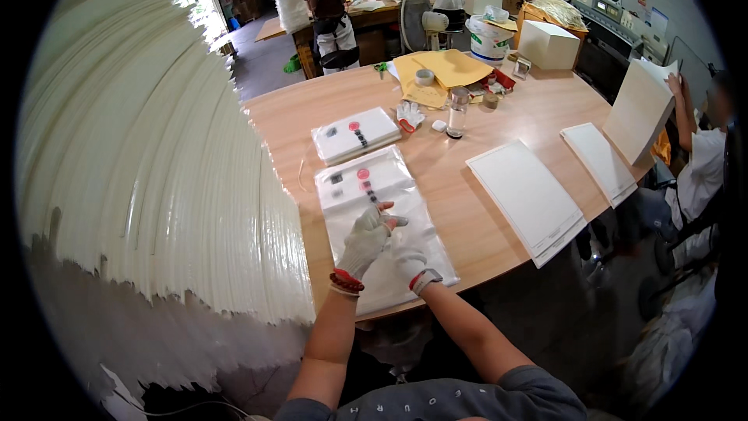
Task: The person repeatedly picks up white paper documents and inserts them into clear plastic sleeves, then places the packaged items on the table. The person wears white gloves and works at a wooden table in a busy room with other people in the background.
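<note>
The clear plastic sleeve (383, 222) lay flat on the wooden table (499, 101), directly ahead of the person, with a white printed sheet showing inside its far half. The left hand (365, 242), gloved in white, was pressed palm-down on the middle of the sleeve, fingers partly curled with the fingertips extended toward 1 o'clock; nothing was closed in it. The right hand (411, 256), also gloved, rested flat on the sleeve just beside the left hand, at its 4 o'clock; whether an edge of the film was pinched under it could not be determined.

At 12 o'clock from the hands, a small stack of finished sleeved sheets (356, 134) was set apart, so some units were judged completed. The sleeve under the hands appeared filled but not yet added to that stack. At 9 o'clock, a tall pile of cream sheets (148, 164) remained, indicating that most of the work was judged outstanding.

At 2 o'clock, white boards (528, 196) lay near the table edge. Further out at 1 o'clock, a clear bottle (458, 111), a tape roll (424, 76) and yellow envelopes (448, 68) were present. A co-worker's hand (676, 86) held a white sheet upright at 2 o'clock.
</note>
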Demonstrator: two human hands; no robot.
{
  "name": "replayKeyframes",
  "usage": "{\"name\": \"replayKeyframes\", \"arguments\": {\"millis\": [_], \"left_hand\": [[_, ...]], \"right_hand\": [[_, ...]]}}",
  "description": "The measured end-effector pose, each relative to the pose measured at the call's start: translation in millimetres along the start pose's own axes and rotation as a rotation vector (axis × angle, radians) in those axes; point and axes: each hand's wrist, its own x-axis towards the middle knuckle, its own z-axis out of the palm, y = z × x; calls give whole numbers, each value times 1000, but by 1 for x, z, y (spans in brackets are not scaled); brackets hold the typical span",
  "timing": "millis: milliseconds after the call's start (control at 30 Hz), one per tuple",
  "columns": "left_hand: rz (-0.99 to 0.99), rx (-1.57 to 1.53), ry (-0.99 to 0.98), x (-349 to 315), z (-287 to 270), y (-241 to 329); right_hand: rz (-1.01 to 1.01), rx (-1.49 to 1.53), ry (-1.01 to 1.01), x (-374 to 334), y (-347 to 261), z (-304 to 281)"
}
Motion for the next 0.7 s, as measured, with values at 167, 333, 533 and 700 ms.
{"name": "replayKeyframes", "arguments": {"millis": [167,333,533,700], "left_hand": [[87,539,63,-13,18,-3],[175,840,145,-55,25,-12],[630,945,449,-96,24,-12],[618,843,385,-135,42,-9]], "right_hand": [[-417,152,193,-57,31,32],[-153,861,-137,-103,107,-93],[-65,-448,175,-109,313,-108],[-42,-23,183,-110,365,-93]]}}
